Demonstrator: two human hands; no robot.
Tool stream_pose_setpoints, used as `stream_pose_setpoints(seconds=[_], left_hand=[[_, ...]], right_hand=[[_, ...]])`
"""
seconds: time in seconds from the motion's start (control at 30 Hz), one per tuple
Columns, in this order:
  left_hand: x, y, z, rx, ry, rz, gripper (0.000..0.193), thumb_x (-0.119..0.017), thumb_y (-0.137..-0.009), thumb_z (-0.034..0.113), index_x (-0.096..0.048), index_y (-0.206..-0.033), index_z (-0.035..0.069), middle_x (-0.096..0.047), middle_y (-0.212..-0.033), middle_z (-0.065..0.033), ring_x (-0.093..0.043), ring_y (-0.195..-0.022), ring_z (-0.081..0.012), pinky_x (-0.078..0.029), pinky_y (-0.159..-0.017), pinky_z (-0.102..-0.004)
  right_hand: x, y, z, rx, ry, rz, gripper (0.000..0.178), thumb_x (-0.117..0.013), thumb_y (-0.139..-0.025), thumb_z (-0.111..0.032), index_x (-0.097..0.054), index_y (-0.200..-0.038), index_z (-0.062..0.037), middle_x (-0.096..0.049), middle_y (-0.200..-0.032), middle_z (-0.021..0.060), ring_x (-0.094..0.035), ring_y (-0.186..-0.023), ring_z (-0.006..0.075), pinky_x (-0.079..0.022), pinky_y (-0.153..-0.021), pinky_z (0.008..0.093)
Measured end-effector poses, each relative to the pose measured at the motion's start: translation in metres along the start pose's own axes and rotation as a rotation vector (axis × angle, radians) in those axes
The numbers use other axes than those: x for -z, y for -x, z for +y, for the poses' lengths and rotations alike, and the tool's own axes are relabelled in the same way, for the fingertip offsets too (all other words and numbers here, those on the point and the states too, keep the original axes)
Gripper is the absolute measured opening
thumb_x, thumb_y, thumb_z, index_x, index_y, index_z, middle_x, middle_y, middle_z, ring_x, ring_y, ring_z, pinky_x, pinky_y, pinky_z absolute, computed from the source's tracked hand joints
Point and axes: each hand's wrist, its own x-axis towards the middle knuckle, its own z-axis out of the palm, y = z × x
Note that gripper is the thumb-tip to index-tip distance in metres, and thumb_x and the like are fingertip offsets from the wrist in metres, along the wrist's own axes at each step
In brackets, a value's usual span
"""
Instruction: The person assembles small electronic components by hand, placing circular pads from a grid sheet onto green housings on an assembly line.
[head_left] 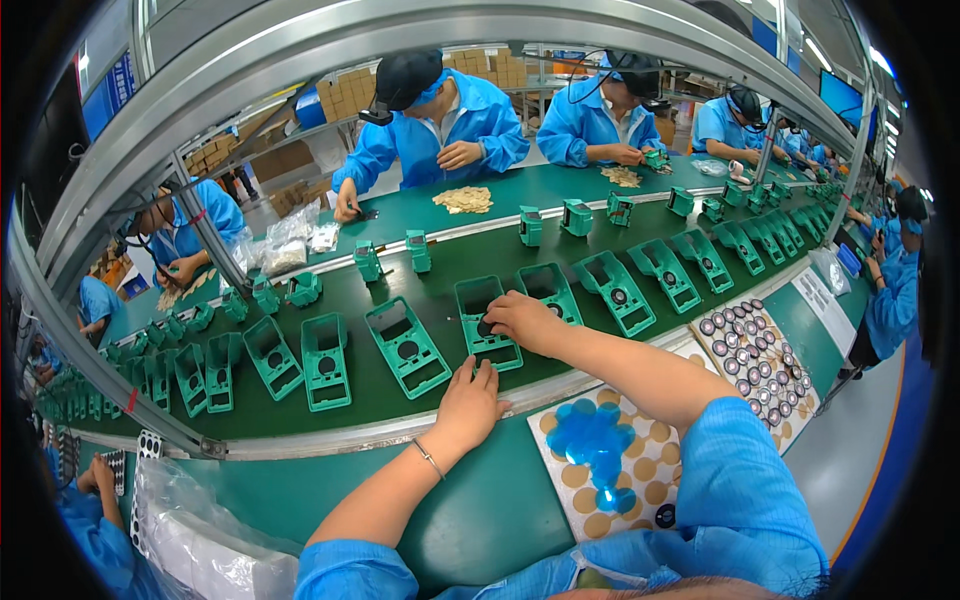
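Observation:
In front of me on the green belt lies a green plastic housing (507,353) with cut-out openings. My right hand (527,322) reaches over its right side, with fingers bent and closed on a black round disc (486,328) at the middle of the housing. The hand partly hides the disc, and I cannot tell whether it is seated. My left hand (469,402) rests at the housing's near edge, fingers stretched out and holding nothing. A neighbouring green housing (407,348) on the left has a black disc in it.
Green housings line the belt (460,262), with smaller green parts (417,251) behind them. A speckled board (548,440) bears blue film pieces (590,438). Right of it sits a tray of round parts (752,352). Plastic-wrapped white material (215,545) lies left. Co-workers (440,125) sit opposite.

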Motion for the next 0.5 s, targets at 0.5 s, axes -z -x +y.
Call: stream_pose_setpoints(seconds=[0.5], left_hand=[[0.002, 0.007, -0.004, 0.001, 0.033, 0.003, 0.057, -0.060, -0.081, 0.034, -0.048, -0.122, -0.003, -0.044, -0.131, -0.0156, -0.035, -0.126, -0.0343, -0.032, -0.104, -0.0405]], right_hand=[[-0.021, 0.006, 0.001, 0.085, 0.162, -0.013, 0.019, -0.062, -0.076, -0.012, -0.064, -0.094, -0.0096, -0.062, -0.104, 0.0038, -0.055, -0.096, 0.0228, -0.049, -0.078, 0.0327]])
